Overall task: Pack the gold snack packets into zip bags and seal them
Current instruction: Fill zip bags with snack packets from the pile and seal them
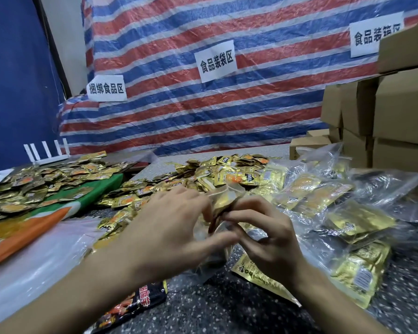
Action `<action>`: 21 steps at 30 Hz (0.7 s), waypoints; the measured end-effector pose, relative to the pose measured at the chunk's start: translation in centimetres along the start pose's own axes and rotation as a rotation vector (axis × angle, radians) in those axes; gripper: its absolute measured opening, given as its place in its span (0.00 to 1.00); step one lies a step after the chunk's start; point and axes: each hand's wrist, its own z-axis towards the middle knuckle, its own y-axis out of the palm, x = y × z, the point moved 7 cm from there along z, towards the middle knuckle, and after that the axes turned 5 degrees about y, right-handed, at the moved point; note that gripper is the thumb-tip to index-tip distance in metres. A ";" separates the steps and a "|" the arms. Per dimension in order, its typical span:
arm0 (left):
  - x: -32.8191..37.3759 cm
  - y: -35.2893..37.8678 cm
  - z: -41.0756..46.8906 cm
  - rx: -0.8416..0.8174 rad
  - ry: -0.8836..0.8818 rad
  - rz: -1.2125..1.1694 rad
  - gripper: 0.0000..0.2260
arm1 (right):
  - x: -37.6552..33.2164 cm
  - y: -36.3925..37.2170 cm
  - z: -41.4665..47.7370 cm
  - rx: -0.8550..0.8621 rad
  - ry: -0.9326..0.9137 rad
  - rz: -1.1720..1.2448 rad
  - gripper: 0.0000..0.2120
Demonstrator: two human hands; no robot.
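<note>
Gold snack packets (34, 184) are lying in a loose heap on a green and orange cloth (65, 213) at far left, and more are spreading across the speckled table (227, 309) behind the hands. At centre the left hand (176, 227) is gripping a clear zip bag (227, 197) with gold packets inside it, fingers curling onto the plastic. The right hand (268, 235) is pinching the same bag from the other side, fingertips closing together on it. Filled zip bags (336, 213) are piling up at right, with cardboard boxes (396, 104) sitting stacked behind them.
</note>
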 end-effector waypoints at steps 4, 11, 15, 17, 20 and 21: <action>-0.9 0.7 -0.6 -0.049 -0.029 0.171 0.18 | 0.1 0.1 -0.1 -0.030 0.015 -0.063 0.04; -2.5 -1.6 -0.6 0.104 -0.040 -0.100 0.08 | -1.4 0.5 1.2 -0.094 -0.048 -0.247 0.04; -4.6 -3.6 0.4 0.210 -0.098 -0.293 0.03 | -1.8 0.3 2.2 -0.099 -0.014 -0.287 0.11; -5.4 -4.2 0.7 0.240 -0.097 -0.341 0.04 | -1.7 -0.1 2.5 -0.088 0.015 -0.324 0.14; -6.3 -4.6 0.8 0.279 -0.086 -0.422 0.03 | -1.6 -0.8 3.4 -0.087 0.069 -0.400 0.18; -6.7 -4.8 0.9 0.302 -0.096 -0.454 0.03 | -1.6 -1.1 3.9 -0.107 0.099 -0.415 0.18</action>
